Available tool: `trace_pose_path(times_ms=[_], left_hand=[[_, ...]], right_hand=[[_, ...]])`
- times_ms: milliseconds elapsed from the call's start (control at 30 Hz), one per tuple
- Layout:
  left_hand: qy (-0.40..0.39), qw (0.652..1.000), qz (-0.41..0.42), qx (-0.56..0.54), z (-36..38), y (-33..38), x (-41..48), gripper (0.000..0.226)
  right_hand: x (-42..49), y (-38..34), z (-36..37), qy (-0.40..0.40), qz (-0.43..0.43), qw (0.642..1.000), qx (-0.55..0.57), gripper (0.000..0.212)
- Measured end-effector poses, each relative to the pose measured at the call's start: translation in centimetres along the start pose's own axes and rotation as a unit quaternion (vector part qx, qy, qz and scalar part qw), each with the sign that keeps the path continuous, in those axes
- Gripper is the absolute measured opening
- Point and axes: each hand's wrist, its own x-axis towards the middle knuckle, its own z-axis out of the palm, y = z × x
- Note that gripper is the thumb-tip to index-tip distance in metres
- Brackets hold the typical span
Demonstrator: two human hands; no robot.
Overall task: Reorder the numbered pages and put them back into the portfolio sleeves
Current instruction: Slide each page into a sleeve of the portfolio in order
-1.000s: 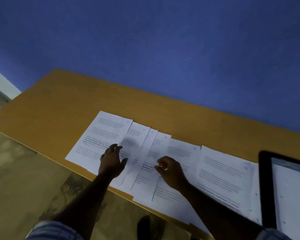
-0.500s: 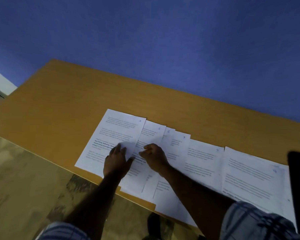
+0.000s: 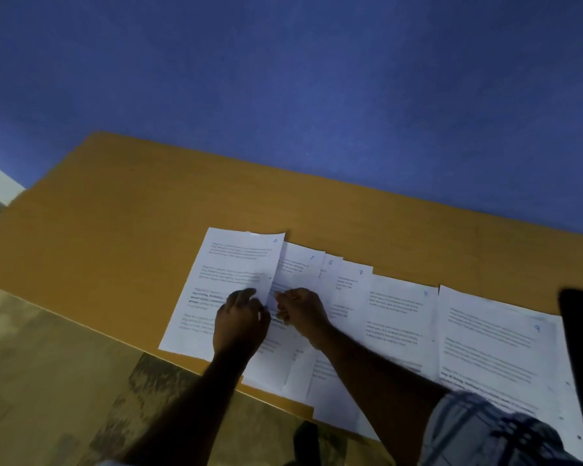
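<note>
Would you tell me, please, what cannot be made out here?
Head view:
Print on the white numbered pages: blurred, too small.
The black-framed portfolio: cut by the right edge.
Lower half of page 5: under left hand and right hand.
What the right hand's fingers hold: too dark.

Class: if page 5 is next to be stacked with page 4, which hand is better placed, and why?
Probably the right hand: its curled fingers sit on page 5 beside the overlap, while the left hand rests on page 4, steadying it.
</note>
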Motion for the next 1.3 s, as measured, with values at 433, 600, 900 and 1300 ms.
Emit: trace_pose_path(times_ms=[433, 600, 900, 1300], left_hand=[[0.045, 0.978, 0.132, -0.158, 0.3, 4.7, -3.4, 0.029], [-0.063, 0.976, 0.021, -0.208, 0.3, 4.7, -0.9, 0.057], [-0.292, 0.858, -0.045, -0.421, -0.3, 13.4, 0.7, 0.068], [-0.269, 0.835, 0.051, -0.477, 1.0, 27.7, -6.5, 0.023]], right_hand=[[-4.7, 2.4, -5.7, 0.102, 0.016, 0.988, 0.113, 0.027], [-7.9, 5.2, -11.3, 0.147, 0.011, 0.978, 0.146, 0.023], [-14.3, 10.4, -20.4, 0.19, -0.003, 0.964, 0.185, 0.022], [-22.4, 18.0, -32.5, 0.266, -0.024, 0.937, 0.226, 0.019]])
